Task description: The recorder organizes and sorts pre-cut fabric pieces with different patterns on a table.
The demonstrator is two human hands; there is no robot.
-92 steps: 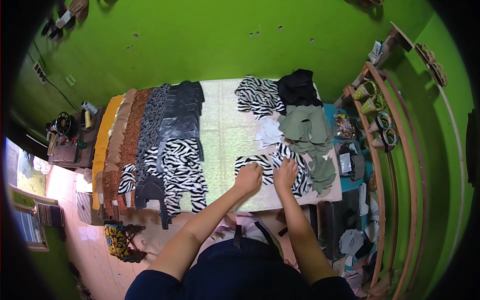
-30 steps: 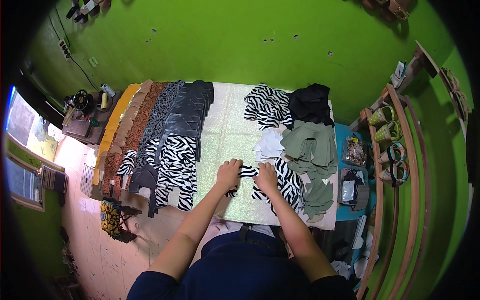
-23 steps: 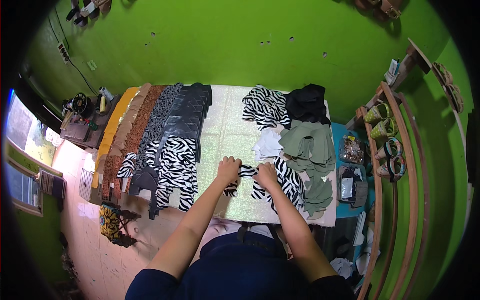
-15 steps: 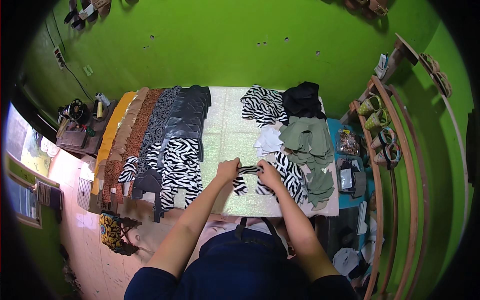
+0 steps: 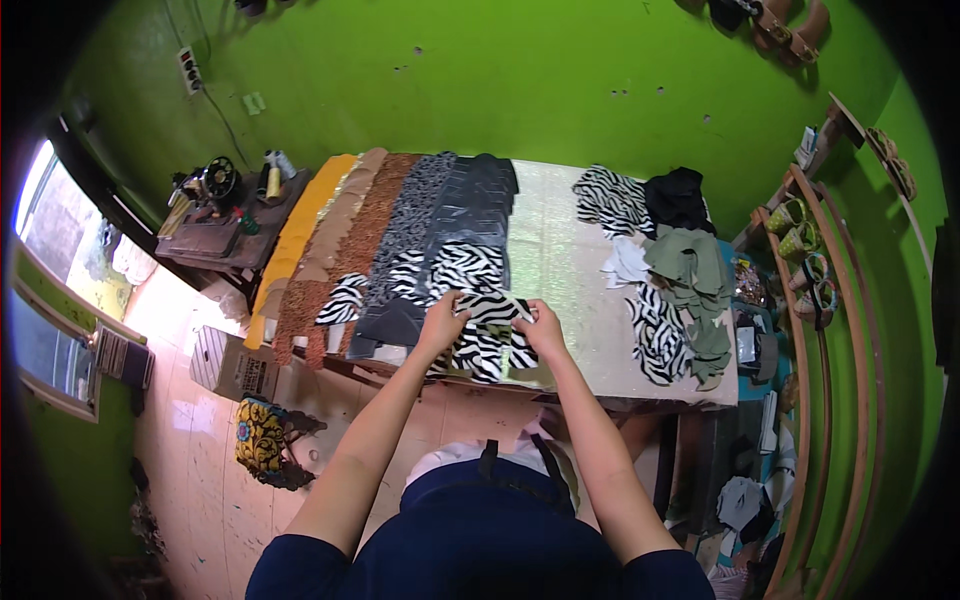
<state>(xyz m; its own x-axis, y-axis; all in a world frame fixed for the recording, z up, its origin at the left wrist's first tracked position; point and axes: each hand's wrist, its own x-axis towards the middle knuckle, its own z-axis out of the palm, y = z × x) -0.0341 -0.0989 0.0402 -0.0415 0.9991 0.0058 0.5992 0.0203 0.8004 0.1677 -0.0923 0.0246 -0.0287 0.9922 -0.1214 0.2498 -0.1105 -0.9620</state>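
Note:
A zebra-print fabric piece (image 5: 495,307) is stretched between my two hands above the front of the table. My left hand (image 5: 442,322) pinches its left end, and my right hand (image 5: 542,328) grips the right end. Directly behind and below it lies a stack of zebra-print pieces (image 5: 466,265), partly hidden by the held piece and my left hand. Dark grey cut pieces (image 5: 390,325) rest just left of my left hand. To the right of my right hand, more zebra-print fabric (image 5: 658,335) sits beside olive-green pieces (image 5: 690,265).
Overlapping rows of yellow (image 5: 309,225), tan and brown material cover the table's left part. White scraps (image 5: 627,262) and black fabric (image 5: 676,198) lie at the right. A sewing machine (image 5: 215,182) stands far left; a wooden rack (image 5: 850,400) with sandals rises at the right.
Both hands have moved left along the table with the zebra-print piece, from beside the right-hand fabric heaps to over the zebra-print stack. The view has shifted left too.

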